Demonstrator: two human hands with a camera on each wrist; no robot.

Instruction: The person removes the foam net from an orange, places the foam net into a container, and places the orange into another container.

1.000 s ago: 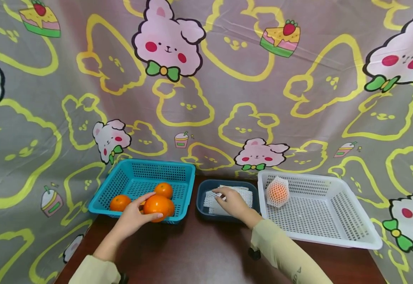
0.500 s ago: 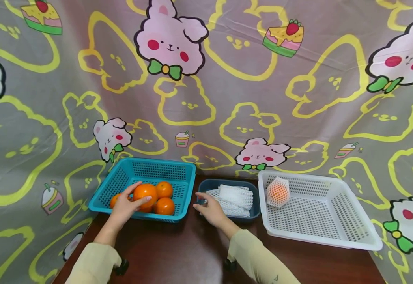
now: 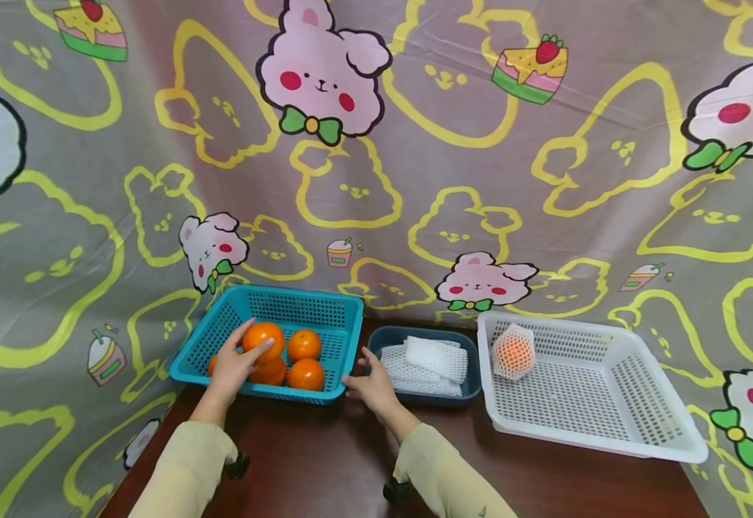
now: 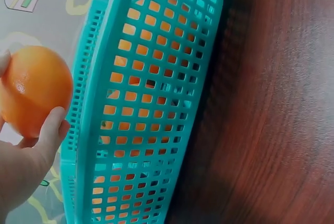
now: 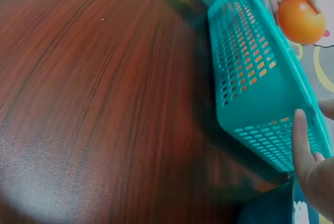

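Held in my left hand (image 3: pixel 230 367) is an orange (image 3: pixel 264 339), raised over the teal basket (image 3: pixel 357 309); thumb and fingers grip its sides. In the left wrist view the same orange (image 4: pixel 36 91) shows above the basket rim. Several more oranges (image 3: pixel 304 346) lie in the basket, one partly hidden behind my left hand. My right hand (image 3: pixel 376 392) is at the basket's right front corner, holding nothing, its thumb and fingers fairly straight. In the right wrist view a digit lies against or very close to the basket wall (image 5: pixel 261 104); contact is unclear.
A dark blue tray (image 3: pixel 392 332) with white foam net sleeves (image 3: pixel 437 358) stands right of the teal basket. Farther right, a white basket (image 3: pixel 609 432) holds one fruit in a foam net (image 3: pixel 514 352). Behind hangs a patterned cloth (image 3: pixel 363 144); the brown table (image 3: pixel 324 460) lies in front.
My left hand has carried the orange leftward and slightly up over the basket. My right hand has moved left from above the foam nets to the teal basket's corner.
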